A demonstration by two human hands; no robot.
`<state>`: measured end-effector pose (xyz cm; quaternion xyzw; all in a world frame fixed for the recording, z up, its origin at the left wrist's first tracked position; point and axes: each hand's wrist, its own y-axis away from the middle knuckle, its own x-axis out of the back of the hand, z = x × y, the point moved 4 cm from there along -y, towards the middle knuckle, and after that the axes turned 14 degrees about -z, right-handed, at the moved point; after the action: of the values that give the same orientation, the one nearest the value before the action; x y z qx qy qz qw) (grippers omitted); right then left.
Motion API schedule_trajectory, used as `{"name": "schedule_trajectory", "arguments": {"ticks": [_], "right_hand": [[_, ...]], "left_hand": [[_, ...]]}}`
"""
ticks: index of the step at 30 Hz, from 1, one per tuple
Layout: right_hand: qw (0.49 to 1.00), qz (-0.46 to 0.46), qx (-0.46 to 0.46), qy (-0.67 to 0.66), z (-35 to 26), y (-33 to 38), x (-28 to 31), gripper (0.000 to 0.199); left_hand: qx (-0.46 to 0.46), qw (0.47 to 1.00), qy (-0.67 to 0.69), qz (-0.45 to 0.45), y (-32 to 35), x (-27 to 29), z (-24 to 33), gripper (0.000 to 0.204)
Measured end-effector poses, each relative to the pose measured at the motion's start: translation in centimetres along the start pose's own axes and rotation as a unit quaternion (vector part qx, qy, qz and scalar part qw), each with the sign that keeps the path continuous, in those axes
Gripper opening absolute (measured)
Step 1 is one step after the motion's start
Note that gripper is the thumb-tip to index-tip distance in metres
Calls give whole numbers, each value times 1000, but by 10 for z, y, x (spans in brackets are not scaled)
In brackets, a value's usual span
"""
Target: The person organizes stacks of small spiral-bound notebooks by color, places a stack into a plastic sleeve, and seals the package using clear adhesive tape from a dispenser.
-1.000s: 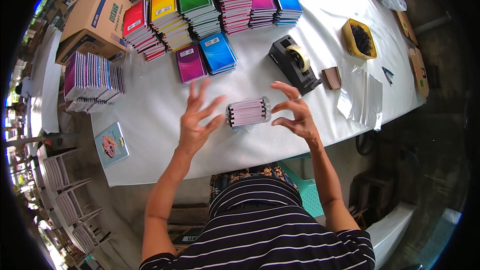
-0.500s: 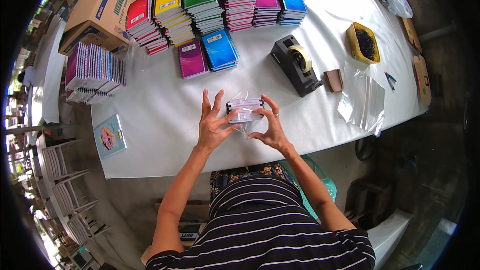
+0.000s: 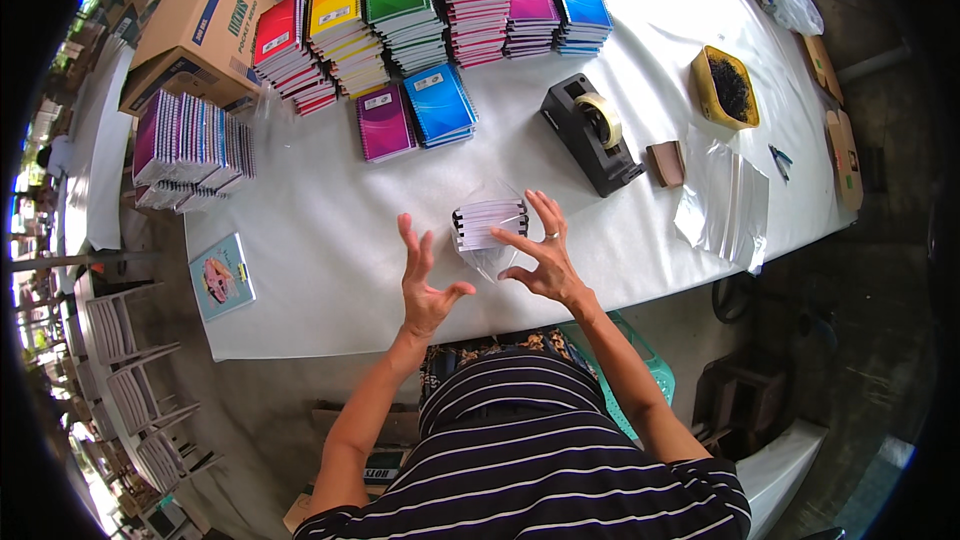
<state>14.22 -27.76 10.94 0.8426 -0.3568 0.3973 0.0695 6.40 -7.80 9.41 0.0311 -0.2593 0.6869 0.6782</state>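
Observation:
A small bundle of spiral notebooks (image 3: 487, 223) stands edge-up on the white table in front of me, loosely wrapped in clear plastic (image 3: 492, 262). Just left of it, my left hand (image 3: 428, 285) is open, fingers raised and thumb spread, apart from the bundle. My right hand (image 3: 550, 258) sits at the bundle's right side with its fingers apart. Its index finger reaches over the top edges and seems to touch the wrap; the other fingers are beside it.
Beyond are stacks of coloured notebooks (image 3: 405, 15), with wrapped notebooks (image 3: 192, 145) and a cardboard box (image 3: 195, 30) to the left. Rightward stand a black tape dispenser (image 3: 590, 135), clear plastic sheets (image 3: 722, 202), a yellow tub (image 3: 708, 90) and pliers (image 3: 780, 163).
My left hand has pulled away from the bundle, down and to the left, and opened. My right hand stays near it, its index finger shifted left over the top.

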Motion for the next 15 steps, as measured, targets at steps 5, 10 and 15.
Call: {"name": "schedule_trajectory", "arguments": {"ticks": [5,10,15], "right_hand": [[1000,11,4,-29,-36,-6,6,41],[992,56,19,-107,-51,-10,26,26],[979,72,-20,-187,17,12,40,52]], "left_hand": [[53,998,-15,-27,2,-4,-17,68],[-29,975,-173,-136,-45,11,-1,55],[-68,962,-205,-164,-60,7,7,56]]}}
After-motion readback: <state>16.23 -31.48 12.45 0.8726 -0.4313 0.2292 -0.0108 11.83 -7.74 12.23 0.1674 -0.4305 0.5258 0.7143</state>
